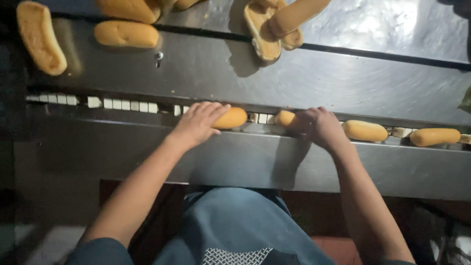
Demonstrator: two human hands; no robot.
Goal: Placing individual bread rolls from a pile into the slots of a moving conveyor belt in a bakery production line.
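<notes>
Head view: left hand (198, 122) lies flat, fingers loosely spread over the end of a long bun (229, 118) in the conveyor channel (117, 104). Right hand (319, 126) curls around a second bun (286, 118) just beside. Two more buns (365, 130) follow rightward; loose rolls (126, 34) on steel worktop (314, 78) above

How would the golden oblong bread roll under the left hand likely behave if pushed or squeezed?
The golden oblong bread roll looks puffy, so probably light and easily dented. Its rounded sides suggest it could roll across the narrow chain track. The left hand rests on it, fingers spread; a gentle grip seems wise.
</notes>
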